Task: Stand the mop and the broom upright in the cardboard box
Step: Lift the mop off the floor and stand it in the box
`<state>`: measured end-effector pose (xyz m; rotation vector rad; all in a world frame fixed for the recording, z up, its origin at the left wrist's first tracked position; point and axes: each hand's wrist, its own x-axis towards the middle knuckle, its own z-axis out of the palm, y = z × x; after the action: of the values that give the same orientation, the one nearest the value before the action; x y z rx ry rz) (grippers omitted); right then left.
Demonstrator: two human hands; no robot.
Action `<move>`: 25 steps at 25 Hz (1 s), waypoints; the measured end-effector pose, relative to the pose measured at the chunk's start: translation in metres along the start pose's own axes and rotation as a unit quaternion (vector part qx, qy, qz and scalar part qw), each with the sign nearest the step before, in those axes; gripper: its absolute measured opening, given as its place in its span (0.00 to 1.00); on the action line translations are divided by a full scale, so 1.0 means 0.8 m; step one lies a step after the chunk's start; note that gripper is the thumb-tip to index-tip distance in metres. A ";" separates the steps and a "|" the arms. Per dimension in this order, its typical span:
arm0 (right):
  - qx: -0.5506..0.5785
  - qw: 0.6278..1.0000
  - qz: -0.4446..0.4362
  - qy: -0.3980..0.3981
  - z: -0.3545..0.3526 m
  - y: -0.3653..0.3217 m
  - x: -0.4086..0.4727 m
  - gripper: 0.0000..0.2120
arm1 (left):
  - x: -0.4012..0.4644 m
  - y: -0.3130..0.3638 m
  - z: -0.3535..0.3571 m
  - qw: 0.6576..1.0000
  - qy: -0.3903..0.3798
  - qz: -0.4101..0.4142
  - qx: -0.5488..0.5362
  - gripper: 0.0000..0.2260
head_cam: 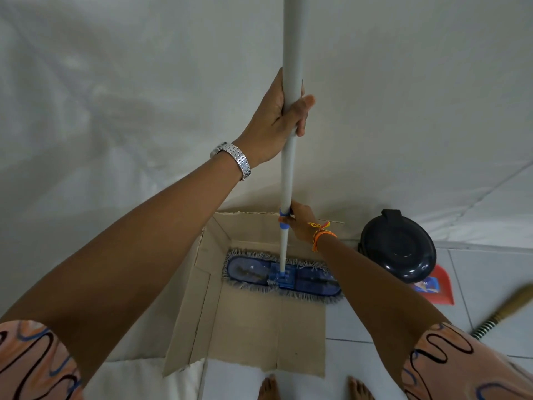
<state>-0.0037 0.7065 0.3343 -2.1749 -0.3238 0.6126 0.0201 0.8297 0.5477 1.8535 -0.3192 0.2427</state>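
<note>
Standing upright in the cardboard box (248, 321), the mop (290, 174) is resting its flat blue fringed head on the box floor, close to the far wall, with the grey pole rising straight up past the top edge of the view. The left hand (277, 116) is wrapping around the pole high up, fingers (301, 111) curling across the front; a metal watch (233, 158) is sitting on that wrist. The right hand (300, 223) is gripping the pole lower down, at the blue collar just above the box's far rim; orange thread bands (321, 235) are circling that wrist. Both forearms are reaching forward from patterned sleeves (31, 365).

The box is lying open on the floor against a white wall, its near flap folded down flat toward the bare feet (269, 388). Right of the box, a dark round lidded bin (399, 246) is standing on the tiles (490, 284), partly covering a red dustpan (438, 290). The broom (507, 308) is lying on the tiles at the right edge, well apart from the box, only partly showing: tan bristles and a striped binding.
</note>
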 end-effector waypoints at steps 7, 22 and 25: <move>0.006 1.000 0.015 0.013 0.005 0.001 0.046 0.13 | 0.041 -0.035 -0.017 1.000 0.018 -0.017 0.016 0.08; 0.016 0.994 0.106 0.029 -0.015 -0.020 0.070 0.17 | 0.064 -0.086 -0.027 0.952 0.101 -0.289 -0.024 0.30; 0.050 0.989 0.134 0.029 -0.018 -0.015 0.047 0.20 | 0.037 -0.098 -0.015 0.936 0.193 -0.295 -0.017 0.27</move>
<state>0.0359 0.7202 0.3393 -2.1516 0.0319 0.6952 0.0747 0.8606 0.4909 1.7352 0.4991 0.1752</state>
